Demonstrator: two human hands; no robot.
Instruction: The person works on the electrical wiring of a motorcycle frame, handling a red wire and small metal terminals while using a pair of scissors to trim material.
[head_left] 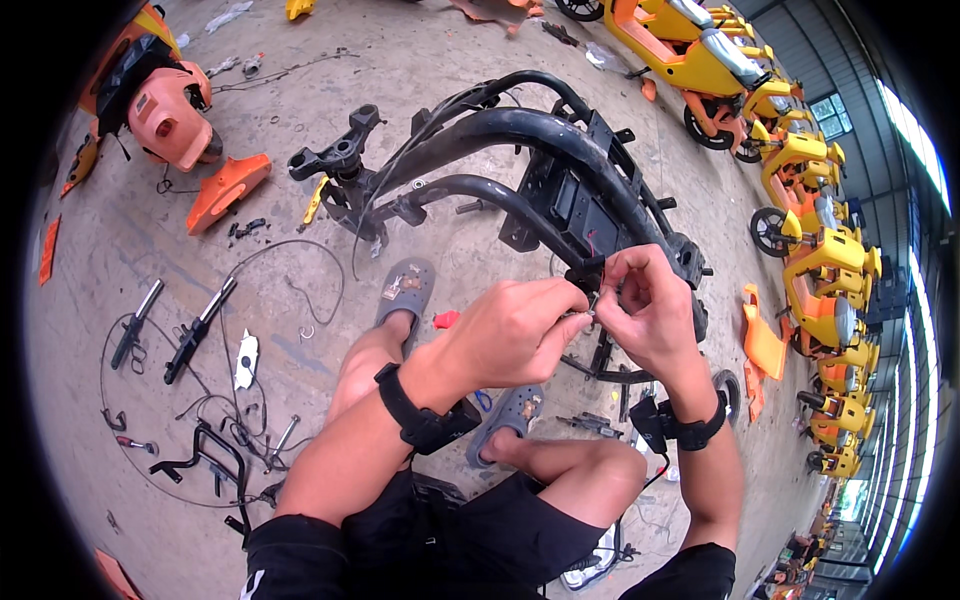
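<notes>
A bare black scooter frame (560, 135) stands on the floor in front of me, its steering head with the fork clamp (345, 150) at the left. Over its near right part, my left hand (515, 325) and my right hand (648, 308) meet fingertip to fingertip. Each is closed in a pinch on something small and thin, mostly hidden by the fingers; I cannot make out its kind. Right behind the fingertips is a short black piece (586, 270). A thin reddish wire (592, 243) shows on the frame just beyond.
Fork legs (200, 330), cables and a bent black tube bracket (205, 460) lie on the floor at left. An orange panel (228, 192) and a partly stripped scooter (170, 115) are far left. Yellow scooters (825, 280) line the right, near a loose orange panel (763, 340).
</notes>
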